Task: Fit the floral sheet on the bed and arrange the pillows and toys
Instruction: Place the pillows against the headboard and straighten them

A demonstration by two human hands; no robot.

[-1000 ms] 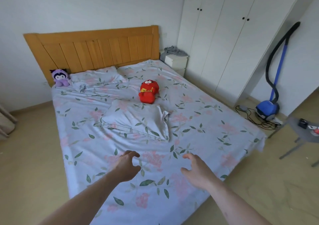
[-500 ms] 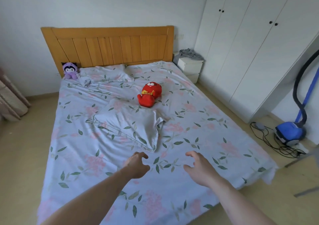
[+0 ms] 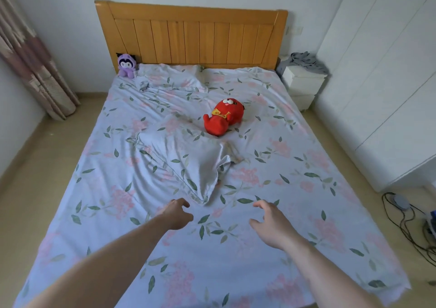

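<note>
Your two arms reach in from the bottom of the frame over the floral sheet (image 3: 271, 166), which lies spread across the whole bed; your left hand (image 3: 175, 215) hovers at lower centre with its fingers loosely curled and nothing in them; your right hand (image 3: 271, 225) sits just to the right of it, fingers spread and bent, also holding nothing. Directly above your left hand, almost at its fingertips, is the near corner of a floral pillow (image 3: 179, 159), crumpled and lying crooked in the middle of the frame; your right hand is a little further from that corner, to its lower right. Beyond the pillow, right of centre, the red plush toy (image 3: 223, 120) lies on its side on the sheet, well apart from both hands; a second floral pillow (image 3: 169, 75) lies flat against the wooden headboard (image 3: 193, 36) near the top; the purple plush toy (image 3: 127, 65) sits upright in the upper left corner of the bed, touching the headboard.
</note>
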